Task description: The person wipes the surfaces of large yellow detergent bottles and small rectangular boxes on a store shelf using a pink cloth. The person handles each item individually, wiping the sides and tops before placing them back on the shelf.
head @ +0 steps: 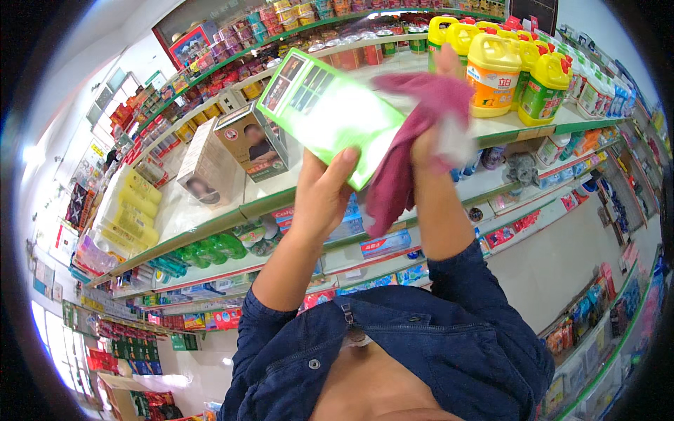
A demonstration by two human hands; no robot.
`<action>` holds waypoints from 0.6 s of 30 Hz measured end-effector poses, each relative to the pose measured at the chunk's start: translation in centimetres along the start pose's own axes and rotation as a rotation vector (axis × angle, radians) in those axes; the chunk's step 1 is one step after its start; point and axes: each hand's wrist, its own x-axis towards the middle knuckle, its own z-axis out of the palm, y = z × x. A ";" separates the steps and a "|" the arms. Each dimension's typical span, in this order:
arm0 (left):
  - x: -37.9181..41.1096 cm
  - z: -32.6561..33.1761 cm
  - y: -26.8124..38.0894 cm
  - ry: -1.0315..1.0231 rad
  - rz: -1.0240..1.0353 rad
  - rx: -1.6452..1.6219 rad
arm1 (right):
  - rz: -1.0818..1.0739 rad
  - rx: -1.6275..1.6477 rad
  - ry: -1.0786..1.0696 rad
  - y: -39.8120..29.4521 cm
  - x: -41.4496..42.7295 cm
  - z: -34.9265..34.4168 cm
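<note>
My left hand [326,194] grips the lower corner of a flat green and white box [331,116], its thumb on the face, which glares brightly. The box is tilted and raised above the shelf top. My right hand [429,142], blurred, has a maroon cloth [395,163] draped over and around it, at the right edge of the box. Part of the cloth hangs down between my forearms. Behind the box, two cartons, one pale [210,166] and one brown [253,142], stand on the shelf top.
Yellow-capped detergent jugs [492,73] stand at the right on the shelf top [268,194]. Wrapped yellow bottles [129,210] stand at the left end. Lower shelves hold green bottles [210,250] and toothpaste boxes [387,243]. Cans and tubs [284,16] line the raised tiers behind.
</note>
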 end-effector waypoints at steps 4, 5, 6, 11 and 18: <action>-4.1 -3.9 -0.3 0.039 0.077 0.207 | 0.516 0.189 -0.093 3.5 4.6 -0.3; -4.5 -4.2 -0.3 0.048 0.112 0.237 | 0.379 -0.103 -0.185 5.8 6.6 -1.1; -4.9 -4.5 0.0 0.059 0.154 0.276 | 0.247 -0.324 -0.154 12.2 8.2 -1.9; -7.0 -7.8 -0.3 0.179 0.245 0.367 | 0.007 -0.566 -0.213 18.4 10.0 -2.6; -8.9 -10.1 -1.4 0.218 0.193 0.465 | 0.281 -0.928 -1.728 16.9 1.7 -6.2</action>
